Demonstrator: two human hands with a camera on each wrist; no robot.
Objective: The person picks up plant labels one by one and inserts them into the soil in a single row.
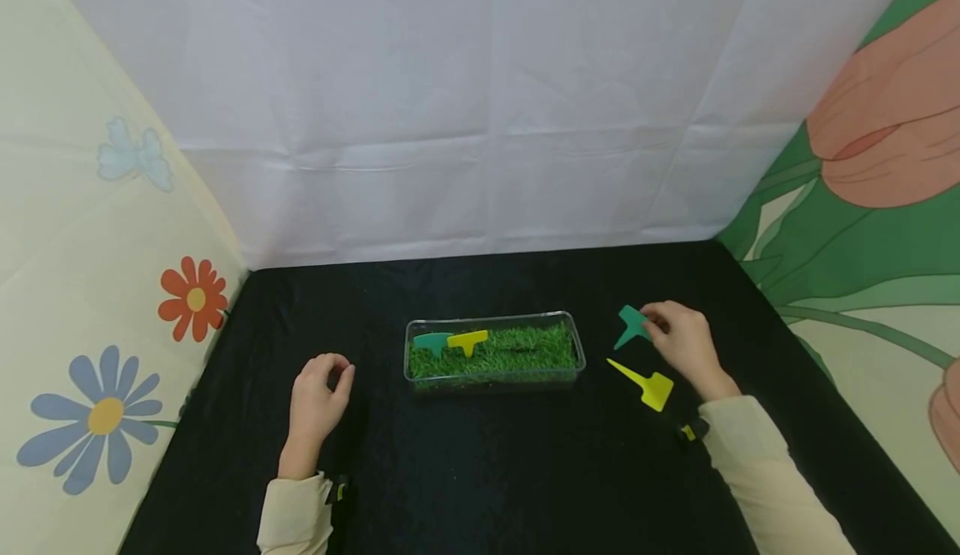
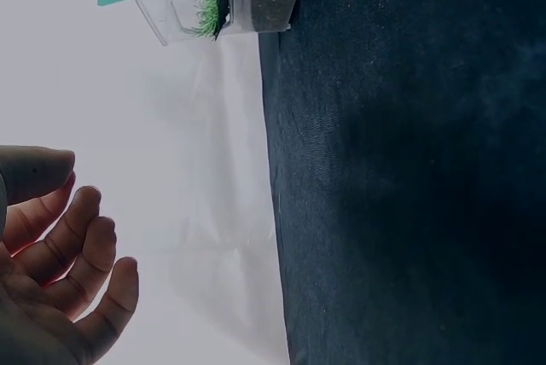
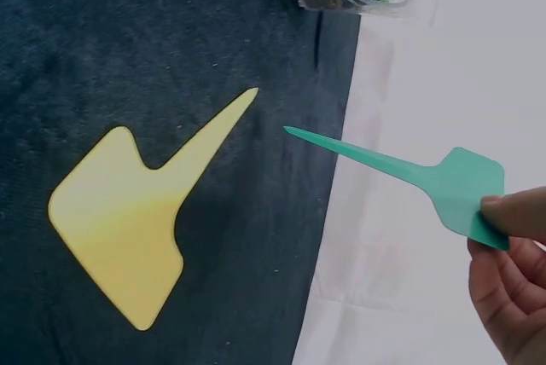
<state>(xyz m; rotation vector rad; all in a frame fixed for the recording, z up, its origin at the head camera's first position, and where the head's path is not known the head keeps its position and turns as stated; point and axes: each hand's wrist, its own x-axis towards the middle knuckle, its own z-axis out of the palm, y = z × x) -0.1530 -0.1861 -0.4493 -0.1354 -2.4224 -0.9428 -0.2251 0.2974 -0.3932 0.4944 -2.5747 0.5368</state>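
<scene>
within right hand (image 1: 686, 342), green tag (image 3: 461, 194)

The right hand (image 1: 681, 342) covers a corner of its green marker (image 3: 465, 190); grass (image 1: 517, 351) hides the lower stems of the teal marker (image 1: 432, 342) and standing yellow marker (image 1: 467, 341) at left in the tray (image 1: 491, 378), cut off in both wrist views; the sleeves (image 1: 772, 472) run off the near side, and a dark object (image 1: 693, 430) beside the right one, perhaps a camera, is too small to tell
</scene>
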